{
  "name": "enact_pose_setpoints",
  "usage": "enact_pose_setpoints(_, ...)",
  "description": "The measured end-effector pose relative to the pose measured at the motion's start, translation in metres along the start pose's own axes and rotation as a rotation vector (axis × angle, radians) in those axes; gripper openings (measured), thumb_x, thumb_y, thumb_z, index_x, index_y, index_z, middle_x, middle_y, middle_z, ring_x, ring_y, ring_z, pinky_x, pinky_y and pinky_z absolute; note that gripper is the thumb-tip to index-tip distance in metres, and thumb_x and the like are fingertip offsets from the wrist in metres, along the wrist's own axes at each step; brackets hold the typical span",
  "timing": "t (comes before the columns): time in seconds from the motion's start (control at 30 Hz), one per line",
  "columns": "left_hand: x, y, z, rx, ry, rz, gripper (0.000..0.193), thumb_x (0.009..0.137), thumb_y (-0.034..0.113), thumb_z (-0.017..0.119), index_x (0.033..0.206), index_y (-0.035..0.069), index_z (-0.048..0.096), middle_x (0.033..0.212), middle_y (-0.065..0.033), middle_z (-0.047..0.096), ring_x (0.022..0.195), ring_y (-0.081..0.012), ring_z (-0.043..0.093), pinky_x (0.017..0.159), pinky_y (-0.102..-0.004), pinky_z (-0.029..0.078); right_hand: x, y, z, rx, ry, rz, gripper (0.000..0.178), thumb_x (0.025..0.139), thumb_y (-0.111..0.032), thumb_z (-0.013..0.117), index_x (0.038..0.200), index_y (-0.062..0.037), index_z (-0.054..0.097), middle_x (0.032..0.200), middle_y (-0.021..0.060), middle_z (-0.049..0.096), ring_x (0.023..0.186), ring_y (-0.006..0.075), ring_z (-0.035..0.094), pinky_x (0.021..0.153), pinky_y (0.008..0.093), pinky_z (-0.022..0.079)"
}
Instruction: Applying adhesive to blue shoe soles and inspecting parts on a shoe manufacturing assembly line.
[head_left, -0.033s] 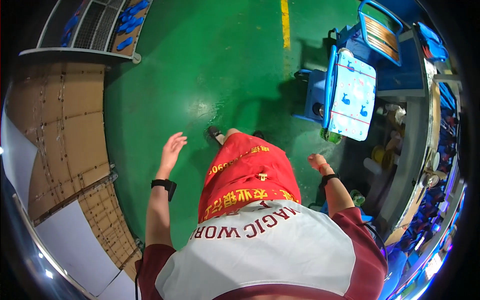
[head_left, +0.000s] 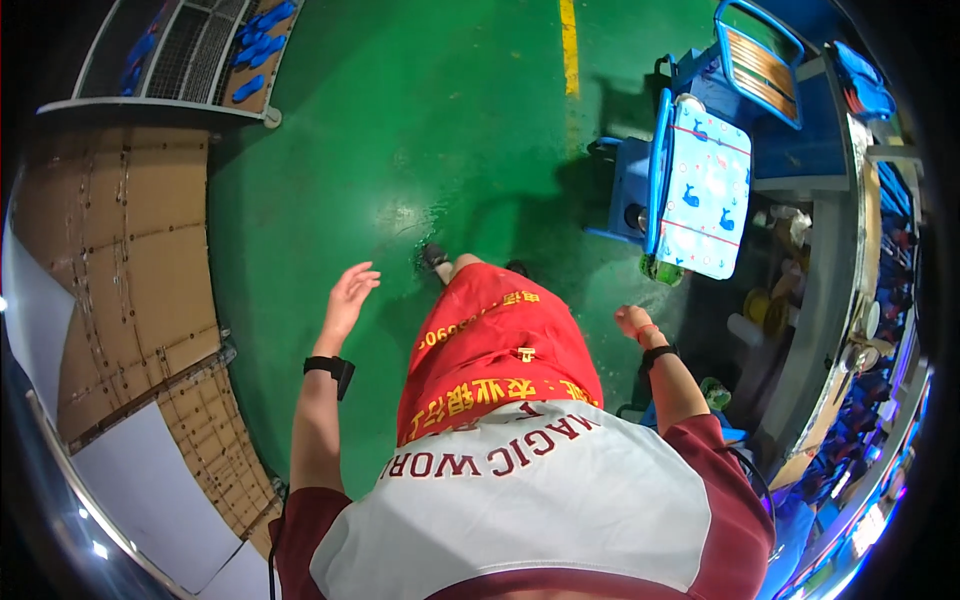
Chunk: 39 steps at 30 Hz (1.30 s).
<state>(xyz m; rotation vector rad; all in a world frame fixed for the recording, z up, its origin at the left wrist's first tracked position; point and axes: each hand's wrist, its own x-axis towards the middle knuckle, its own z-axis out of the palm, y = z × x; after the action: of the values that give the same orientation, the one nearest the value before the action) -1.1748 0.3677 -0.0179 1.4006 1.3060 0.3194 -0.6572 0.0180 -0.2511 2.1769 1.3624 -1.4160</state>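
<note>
Left hand: the left hand (head_left: 350, 295) hangs free over the green floor (head_left: 400, 150), fingers spread apart and slightly curled, palm open, gripping nothing.
Left wrist: a black wristband (head_left: 330, 368) sits just behind that hand on the forearm.
Right hand: the right hand (head_left: 632, 322) is curled loosely into a near fist, fingers drawn together; whether anything small lies inside it cannot be told.
Right wrist: a thin red band and a black wristband (head_left: 658, 354) sit just behind the hand.
Nearest thing to the right hand: a blue chair (head_left: 640, 190) stands ahead of it and a little outward, near but apart, with a pale cushion cover printed with blue whales (head_left: 708, 205) hung over its back.
Between the hands: a red apron (head_left: 490, 350) covers the person's legs, and one dark shoe (head_left: 434, 256) shows at its far edge.
Outward of the left hand: flattened brown cardboard sheets (head_left: 130, 260) lie on the floor, well apart from it.
Beyond the right hand: a cluttered blue workbench (head_left: 830, 200) runs along the far side of the chair.
Far ahead: a yellow floor line (head_left: 569, 45) runs away from the person.
</note>
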Motion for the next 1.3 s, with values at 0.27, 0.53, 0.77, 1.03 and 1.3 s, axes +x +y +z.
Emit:
enact_pose_setpoints(0.27, -0.114, -0.109, 0.015, 0.528, -0.174, -0.219, 0.039, 0.088, 0.017, 0.063, 0.122, 0.000, 0.056, 0.112, -0.0116, 0.067, 0.099, -0.0236, 0.064, 0.089, -0.0353, 0.050, 0.006, -0.038, -0.057, 0.379, 0.262, -0.142, 0.020, 0.090, -0.021, 0.057, 0.102, -0.0077, 0.067, 0.085, 0.0150, 0.068, 0.071, 0.0265, 0.069, 0.067, 0.0381, 0.055)
enact_pose_setpoints(0.53, -0.125, -0.224, 0.026, 0.494, -0.463, -0.620, 0.031, 0.089, 0.023, 0.057, 0.113, 0.003, 0.061, 0.097, -0.0142, 0.069, 0.084, -0.0245, 0.067, 0.081, -0.0365, 0.051, 0.004, -0.005, -0.099, 0.633, 0.326, 0.254, 0.045, 0.095, -0.041, 0.056, 0.088, 0.0006, 0.070, 0.071, 0.0101, 0.068, 0.066, 0.0193, 0.068, 0.060, 0.0323, 0.054)
enact_pose_setpoints(0.77, 0.102, 0.005, 0.080, 0.228, -0.077, -0.040, 0.035, 0.097, 0.012, 0.052, 0.130, -0.001, 0.049, 0.107, -0.0106, 0.066, 0.096, -0.0167, 0.061, 0.092, -0.0299, 0.047, 0.014, 0.026, -0.138, 0.904, 0.233, 0.343, 0.053, 0.097, -0.047, 0.049, 0.084, 0.0006, 0.066, 0.072, 0.0127, 0.067, 0.066, 0.0235, 0.065, 0.060, 0.0366, 0.051)
enact_pose_setpoints(1.03, -0.008, -0.068, 0.037, 0.507, -0.066, -0.068, 0.012, 0.092, 0.009, 0.057, 0.099, -0.001, 0.057, 0.093, -0.0090, 0.066, 0.084, -0.0200, 0.061, 0.082, -0.0324, 0.049, 0.062, -0.040, -0.188, 0.484, 0.757, 0.229, 0.046, 0.096, -0.040, 0.050, 0.123, -0.0026, 0.048, 0.099, 0.0304, 0.064, 0.097, 0.0464, 0.061, 0.083, 0.0530, 0.047)
enact_pose_setpoints(1.3, -0.253, -0.226, -0.083, 0.759, -0.373, -0.770, 0.020, 0.093, 0.015, 0.054, 0.107, 0.002, 0.061, 0.104, -0.0130, 0.067, 0.095, -0.0239, 0.062, 0.088, -0.0397, 0.050, 0.106, -0.031, -0.166, 0.636, 0.836, 0.375, 0.035, 0.093, -0.025, 0.055, 0.112, 0.0002, 0.038, 0.092, 0.0333, 0.061, 0.087, 0.0509, 0.060, 0.075, 0.0540, 0.044)
